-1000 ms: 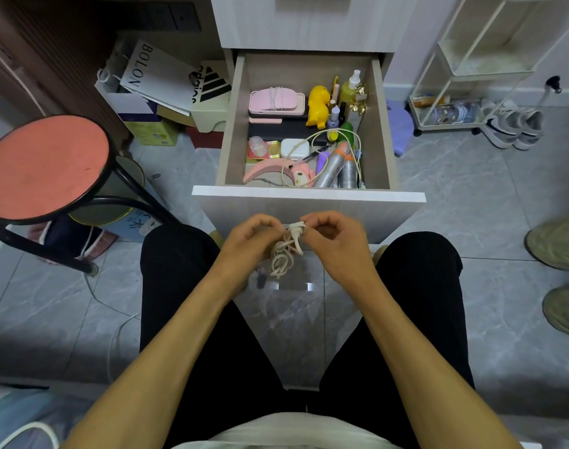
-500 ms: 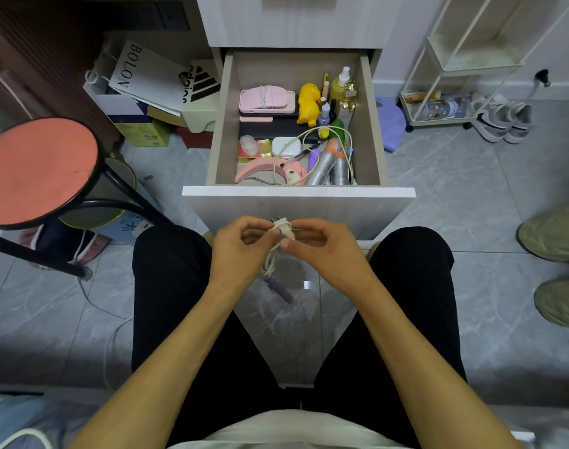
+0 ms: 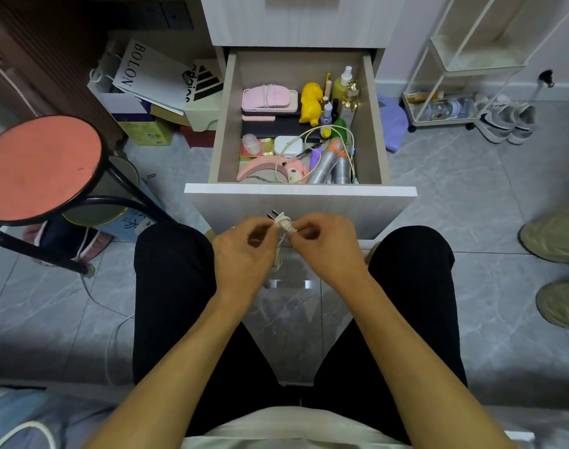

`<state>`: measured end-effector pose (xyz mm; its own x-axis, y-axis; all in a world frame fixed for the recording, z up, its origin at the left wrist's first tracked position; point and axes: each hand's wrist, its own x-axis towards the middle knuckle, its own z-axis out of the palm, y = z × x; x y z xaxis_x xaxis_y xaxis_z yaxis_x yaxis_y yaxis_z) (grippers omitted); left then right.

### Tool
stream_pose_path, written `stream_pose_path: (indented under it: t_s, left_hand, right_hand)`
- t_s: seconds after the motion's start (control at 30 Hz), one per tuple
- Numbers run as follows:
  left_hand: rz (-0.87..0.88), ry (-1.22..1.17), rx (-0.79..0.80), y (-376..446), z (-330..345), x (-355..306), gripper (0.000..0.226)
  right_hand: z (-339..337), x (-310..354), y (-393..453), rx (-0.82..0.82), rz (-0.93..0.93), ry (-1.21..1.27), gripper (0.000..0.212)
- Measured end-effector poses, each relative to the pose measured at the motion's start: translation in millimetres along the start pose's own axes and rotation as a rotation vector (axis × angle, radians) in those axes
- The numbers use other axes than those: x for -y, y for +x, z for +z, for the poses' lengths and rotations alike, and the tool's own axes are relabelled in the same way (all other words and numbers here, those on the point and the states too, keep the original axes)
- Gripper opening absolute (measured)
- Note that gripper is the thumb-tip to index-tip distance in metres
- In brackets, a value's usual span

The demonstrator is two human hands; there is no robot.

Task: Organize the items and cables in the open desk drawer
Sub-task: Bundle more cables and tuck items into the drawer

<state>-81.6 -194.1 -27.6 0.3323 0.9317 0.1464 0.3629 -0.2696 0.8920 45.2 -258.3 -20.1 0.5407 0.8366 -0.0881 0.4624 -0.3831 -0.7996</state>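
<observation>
White cable (image 3: 279,251), with two-pin plug (image 3: 281,219): held in front of the closed face of the open drawer (image 3: 299,192), above the person's lap, outside the drawer itself. Head view, sole view. Left hand (image 3: 244,254): fingers curled round the gathered cable below the plug. Right hand (image 3: 325,247): fingertips pinching the cable just behind the plug head; prongs point up and away, to the left. Step in hand, by judgement: coiling or tying off the cable into a compact bundle. To do it well: keep the loops even and pinned in the left hand, wrap the plug end snugly without kinking at the strain relief, then set the bundle in a free spot. Drawer contents: pink case (image 3: 269,99) at back left, yellow duck figure (image 3: 310,103), small bottles, white charger block (image 3: 288,145), two silver cans (image 3: 333,165), pink curved device (image 3: 263,168), and a second loose cream cable (image 3: 322,147) looped over several items. Obstacles, by judgement: little bare floor inside; the loose loop may snag anything placed at the front. Surroundings: red-topped stool (image 3: 40,166) to the left, paper bags (image 3: 153,76), wire rack (image 3: 454,76) and shoes to the right.
</observation>
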Motion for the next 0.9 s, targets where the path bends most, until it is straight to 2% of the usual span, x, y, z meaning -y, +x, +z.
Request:
stream_pose_path:
  t_s: [0.1, 0.2, 0.33, 0.5, 0.6, 0.73, 0.8, 0.83, 0.9]
  left_hand:
    - [0.035, 0.011, -0.024, -1, 4, 0, 0.004]
    - [-0.049, -0.039, -0.034, -3, 7, -3, 0.003]
    - [-0.195, -0.144, -0.080, 0, 10, -10, 0.015]
    - [-0.109, 0.081, 0.019, 4, 10, -21, 0.011]
    - [-0.116, 0.149, 0.087, 9, 10, -19, 0.014]
    - [-0.379, -0.022, 0.114, 18, 14, -15, 0.021]
    - [-0.451, -0.073, 0.115, 18, 15, -16, 0.021]
    - [-0.425, -0.040, 0.119, 16, 15, -17, 0.020]
    - [-0.249, 0.092, 0.150, 14, 14, -19, 0.015]
  right_hand:
    - [-1, -1, -2, -0.035, 0.220, 0.384, 0.006]
    - [-1, 0, -1, -0.028, 0.250, 0.471, 0.001]
    - [-2, -1, 0, -0.039, 0.140, 0.308, 0.011]
    - [-6, -3, -3, -0.042, -0.181, -0.207, 0.012]
    - [-11, -11, -3, 0.020, -0.306, -0.243, 0.011]
    - [-12, -15, 0, 0.058, -0.335, -0.287, 0.010]
    - [-11, -16, 0, 0.077, -0.344, -0.279, 0.009]
    - [-12, -17, -1, 0.087, -0.356, -0.274, 0.008]
    - [-12, -18, -1, 0.106, -0.377, -0.258, 0.005]
